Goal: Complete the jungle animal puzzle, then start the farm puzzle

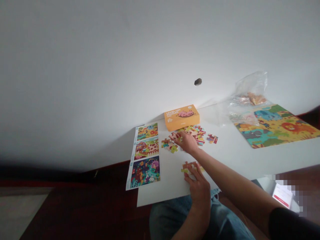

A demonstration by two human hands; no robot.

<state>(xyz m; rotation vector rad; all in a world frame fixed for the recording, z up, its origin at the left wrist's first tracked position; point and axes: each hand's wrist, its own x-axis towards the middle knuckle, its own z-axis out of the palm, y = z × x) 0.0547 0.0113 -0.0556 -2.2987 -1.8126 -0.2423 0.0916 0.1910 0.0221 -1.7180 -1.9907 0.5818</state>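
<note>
My right hand (187,141) is at the loose pile of jigsaw pieces (200,131), its fingertips closed on a pink and red puzzle piece (174,136) at the pile's left side. Nearer to me, my left hand (198,181) lies with fingers stretched out on a few puzzle pieces (186,166) that look joined in a short strip. The hand covers part of that strip. Single pieces (173,148) lie left of the pile, and another piece (212,138) lies to its right.
Behind the pile stands an orange puzzle box (182,118) against the wall. A picture sheet (146,148) with three scenes lies left, over the table edge. To the right are an assembled animal puzzle (272,128) and clear plastic bags (252,90) with pieces inside.
</note>
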